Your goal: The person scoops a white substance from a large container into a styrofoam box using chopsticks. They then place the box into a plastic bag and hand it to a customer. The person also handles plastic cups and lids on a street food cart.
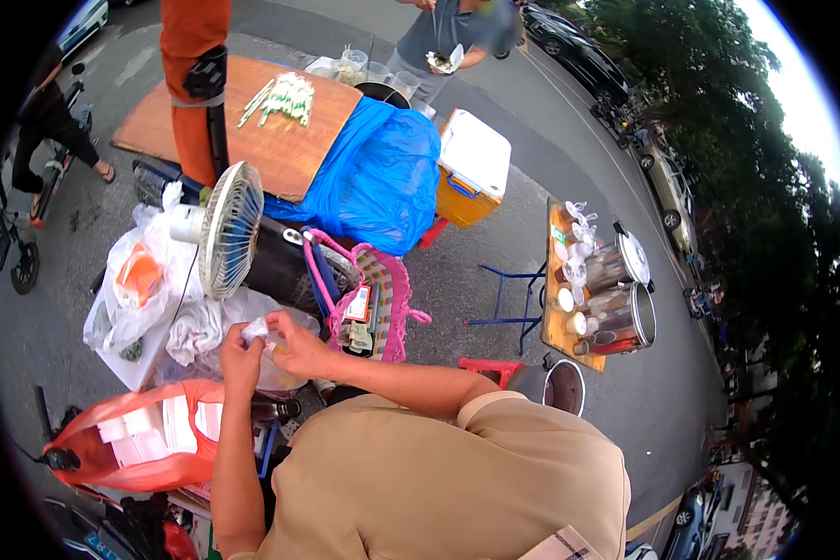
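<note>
Between my two hands is a small crumpled white piece, thin plastic or tissue (256, 329); which of the two I cannot tell. My left hand (241, 358) pinches it from the left, and the fingers of my right hand (295, 350) close on its other side. Below my hands lies a clear plastic bag (283, 374). Just right of them stands a pink woven basket (390, 308) with banknotes (358, 337) and a card bearing writing inside. An electric fan (232, 231) rises beyond my hands.
A red bag (90, 448) of white foam boxes sits at lower left. A wooden board (217, 140) carries paper-wrapped sticks, beside a blue plastic sheet (385, 168) and a yellow cooler (472, 168). Pots and cups stand on a side table (556, 308). A person (434, 42) holds a food box.
</note>
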`<state>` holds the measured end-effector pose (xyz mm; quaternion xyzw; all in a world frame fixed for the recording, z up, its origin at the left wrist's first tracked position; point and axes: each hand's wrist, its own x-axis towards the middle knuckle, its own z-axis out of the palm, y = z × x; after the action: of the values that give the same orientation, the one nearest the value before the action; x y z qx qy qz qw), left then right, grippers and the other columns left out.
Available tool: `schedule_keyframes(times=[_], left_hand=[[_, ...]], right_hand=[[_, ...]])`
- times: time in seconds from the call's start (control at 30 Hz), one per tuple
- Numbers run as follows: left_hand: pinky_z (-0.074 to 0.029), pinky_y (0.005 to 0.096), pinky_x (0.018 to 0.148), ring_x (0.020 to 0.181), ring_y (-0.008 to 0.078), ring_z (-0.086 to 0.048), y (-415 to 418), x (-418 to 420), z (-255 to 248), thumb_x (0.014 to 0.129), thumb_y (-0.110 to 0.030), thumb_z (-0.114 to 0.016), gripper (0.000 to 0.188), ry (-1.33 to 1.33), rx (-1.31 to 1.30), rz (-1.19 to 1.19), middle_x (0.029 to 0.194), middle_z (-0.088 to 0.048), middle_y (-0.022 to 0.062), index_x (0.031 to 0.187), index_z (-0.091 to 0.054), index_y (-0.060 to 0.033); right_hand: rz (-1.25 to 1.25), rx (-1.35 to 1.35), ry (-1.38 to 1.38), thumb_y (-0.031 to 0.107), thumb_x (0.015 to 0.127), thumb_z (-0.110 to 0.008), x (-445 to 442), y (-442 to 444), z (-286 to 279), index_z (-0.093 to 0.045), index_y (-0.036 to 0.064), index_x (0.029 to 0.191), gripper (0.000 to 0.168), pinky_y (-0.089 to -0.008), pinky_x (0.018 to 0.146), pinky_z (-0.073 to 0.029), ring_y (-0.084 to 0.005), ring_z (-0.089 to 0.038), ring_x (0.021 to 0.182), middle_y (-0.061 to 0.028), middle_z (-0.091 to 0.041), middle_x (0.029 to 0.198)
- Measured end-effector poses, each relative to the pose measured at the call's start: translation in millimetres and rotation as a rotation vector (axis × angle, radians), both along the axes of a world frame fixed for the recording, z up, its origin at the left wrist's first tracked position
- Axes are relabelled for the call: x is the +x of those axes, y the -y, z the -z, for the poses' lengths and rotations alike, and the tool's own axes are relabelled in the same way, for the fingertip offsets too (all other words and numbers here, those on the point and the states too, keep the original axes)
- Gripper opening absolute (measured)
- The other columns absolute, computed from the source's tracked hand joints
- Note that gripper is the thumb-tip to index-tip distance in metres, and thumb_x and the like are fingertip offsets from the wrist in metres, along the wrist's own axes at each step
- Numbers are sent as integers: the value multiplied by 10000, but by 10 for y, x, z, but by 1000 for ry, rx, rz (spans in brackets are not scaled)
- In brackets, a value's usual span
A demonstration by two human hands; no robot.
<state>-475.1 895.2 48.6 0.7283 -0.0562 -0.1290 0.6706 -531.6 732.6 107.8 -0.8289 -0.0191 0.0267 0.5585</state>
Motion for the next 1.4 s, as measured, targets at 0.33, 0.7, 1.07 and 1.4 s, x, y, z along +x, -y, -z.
schedule_keyframes(times=[0.33, 0.7, 1.07, 1.4], left_hand=[[-447, 224, 558, 626, 78, -560, 228, 85, -510, 887, -8, -591, 136, -253, -247, -198, 776, -626, 24, 1012, -554, -46], [-464, 491, 821, 914, 428, -550, -160, -241, -1038, 786, -44, -635, 239, 543, 766, 151, 967, -528, 227, 1011, -630, 37], [-454, 487, 760, 864, 421, -560, 220, -179, -1173, 793, -13, -606, 113, 621, 547, 199, 906, -582, 213, 894, -580, 30], [-468, 429, 879, 992, 372, -569, 158, -13, -1102, 803, -41, -651, 245, 624, 293, 122, 1013, -598, 179, 1042, -620, 2]], right_hand=[[83, 130, 105, 192, 1002, -550, 41, -310, 684, -528, -3, 1091, 215, -443, 784, -510, -359, -655, 860, -214, -655, 898], [189, 20, 224, 161, 997, -486, 260, 81, 669, -523, 66, 1356, 373, -485, 780, -509, -435, -658, 865, -244, -680, 944], [-253, -223, 11, 237, 829, -680, 312, -114, 691, -561, 91, 1355, 559, -474, 857, -524, -396, -682, 965, -206, -717, 1014], [-275, 52, -26, 158, 955, -580, 481, 8, 988, -653, 54, 1088, 184, -376, 884, -516, -240, -650, 984, -138, -701, 1024]])
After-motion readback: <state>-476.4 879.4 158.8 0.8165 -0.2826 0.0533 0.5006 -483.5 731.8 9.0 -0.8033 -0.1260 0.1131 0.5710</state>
